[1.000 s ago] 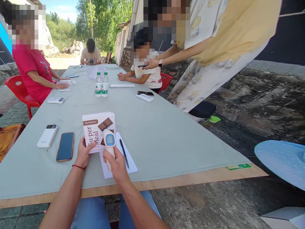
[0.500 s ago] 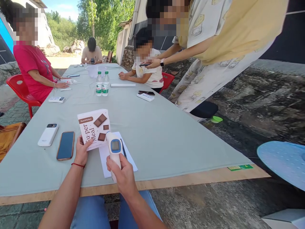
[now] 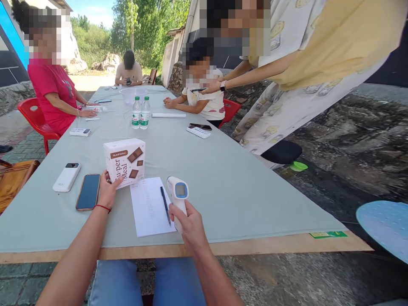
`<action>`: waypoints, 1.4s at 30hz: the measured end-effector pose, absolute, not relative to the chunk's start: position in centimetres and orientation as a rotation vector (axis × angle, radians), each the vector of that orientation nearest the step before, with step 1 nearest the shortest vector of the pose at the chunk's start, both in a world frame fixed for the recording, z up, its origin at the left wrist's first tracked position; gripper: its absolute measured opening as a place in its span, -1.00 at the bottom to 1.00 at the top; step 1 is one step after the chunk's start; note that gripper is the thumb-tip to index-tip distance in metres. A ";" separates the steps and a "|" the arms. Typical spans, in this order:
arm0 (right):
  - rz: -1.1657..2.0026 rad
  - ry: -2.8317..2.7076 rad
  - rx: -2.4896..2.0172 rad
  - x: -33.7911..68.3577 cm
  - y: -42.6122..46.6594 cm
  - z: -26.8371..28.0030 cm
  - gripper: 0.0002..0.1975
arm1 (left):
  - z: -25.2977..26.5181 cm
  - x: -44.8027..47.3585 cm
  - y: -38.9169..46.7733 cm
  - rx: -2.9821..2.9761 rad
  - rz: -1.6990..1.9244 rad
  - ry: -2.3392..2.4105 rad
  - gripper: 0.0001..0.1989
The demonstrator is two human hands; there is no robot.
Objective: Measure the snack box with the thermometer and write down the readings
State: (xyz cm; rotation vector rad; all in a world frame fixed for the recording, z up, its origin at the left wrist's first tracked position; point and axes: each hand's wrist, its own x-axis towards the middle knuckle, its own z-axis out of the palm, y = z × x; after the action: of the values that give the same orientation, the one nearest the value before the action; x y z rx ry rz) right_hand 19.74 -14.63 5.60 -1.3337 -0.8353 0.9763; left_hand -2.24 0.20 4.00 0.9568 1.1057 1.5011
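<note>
My left hand [image 3: 108,189] grips the lower left corner of a white and brown snack box [image 3: 125,163] printed with chocolate squares, its thumb across the front. In my right hand [image 3: 189,223] is a white infrared thermometer [image 3: 178,191] with a blue-rimmed grey screen, held by its handle to the right of the box. Between the hands a white sheet of paper [image 3: 148,212] with faint writing lies on the table. A black pen [image 3: 165,206] rests along its right side.
Left of the box lie a smartphone [image 3: 88,192] and a white power bank [image 3: 66,177]. Two water bottles [image 3: 140,112] stand farther up the cloth-covered table [image 3: 223,182], before a clear basin [image 3: 133,94]. Several people are around it; one person [image 3: 287,63] leans in from the right.
My right hand has moved the thermometer right, away from the box, uncovering more of the paper and pen. The box, still in my left hand, has turned to show its top.
</note>
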 end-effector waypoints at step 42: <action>0.280 -1.657 -2.378 29.0 -12.3 1.5 -0.57 | 3.3 -1.4 0.4 1.815 0.838 1.890 -0.34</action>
State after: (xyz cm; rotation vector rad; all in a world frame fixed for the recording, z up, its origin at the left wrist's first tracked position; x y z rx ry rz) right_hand 28.96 -12.35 1.53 -2.3778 -1.6575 0.2796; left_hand -1.39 0.42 3.33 1.8149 1.8902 0.8379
